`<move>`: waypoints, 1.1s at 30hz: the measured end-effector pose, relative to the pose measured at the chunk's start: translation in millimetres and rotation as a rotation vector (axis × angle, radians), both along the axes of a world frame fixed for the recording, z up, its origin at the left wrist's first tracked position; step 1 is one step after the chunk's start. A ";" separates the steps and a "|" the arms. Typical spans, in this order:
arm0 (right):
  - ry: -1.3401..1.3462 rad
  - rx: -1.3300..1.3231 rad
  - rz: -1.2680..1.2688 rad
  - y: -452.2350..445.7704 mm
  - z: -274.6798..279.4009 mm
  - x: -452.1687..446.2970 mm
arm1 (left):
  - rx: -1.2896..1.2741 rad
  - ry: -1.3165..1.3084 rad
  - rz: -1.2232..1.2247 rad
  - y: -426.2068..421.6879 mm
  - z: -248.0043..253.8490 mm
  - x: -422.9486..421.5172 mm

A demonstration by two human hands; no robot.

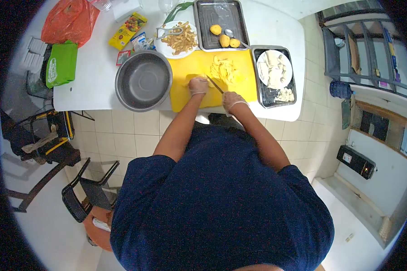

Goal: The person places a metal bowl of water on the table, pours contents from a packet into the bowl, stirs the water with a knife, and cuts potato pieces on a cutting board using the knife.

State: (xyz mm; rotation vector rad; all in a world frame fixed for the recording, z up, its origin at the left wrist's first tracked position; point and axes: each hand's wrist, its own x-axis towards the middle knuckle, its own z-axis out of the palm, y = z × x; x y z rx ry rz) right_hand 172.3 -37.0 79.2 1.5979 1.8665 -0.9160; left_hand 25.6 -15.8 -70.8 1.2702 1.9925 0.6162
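A yellow cutting board (178, 101) lies at the table's front edge. My right hand (234, 101), in a clear plastic glove, grips a knife (215, 85) whose blade angles up and left toward my other hand. My left hand (198, 86), gloved too, is closed over a yellow potato piece (197, 76) on the board; my fingers mostly cover it. Cut potato strips (224, 68) are heaped just beyond the knife. Behind the board, a dark tray (221, 18) carries peeled potatoes (224, 41) and a spoon (229, 33).
Left of the board stands a big grey basin (144, 83). A plate of peelings (181, 39) sits behind it. On the right, another tray (263, 100) holds a white plate of pale pieces (274, 69) and small chopped bits (284, 95). Packets (128, 30) and bags (70, 20) lie far left.
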 end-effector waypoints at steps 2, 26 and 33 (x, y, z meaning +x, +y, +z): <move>0.005 0.012 -0.012 0.4 -0.6 -0.4 | -0.018 0.024 0.005 1.1 5.4 0.2; 0.098 0.100 0.070 -28.7 -16.1 7.4 | 0.034 -0.015 0.118 3.8 -14.4 7.4; 0.071 -0.008 -0.017 -22.4 14.1 2.5 | 0.018 -0.058 0.111 3.6 -40.5 2.6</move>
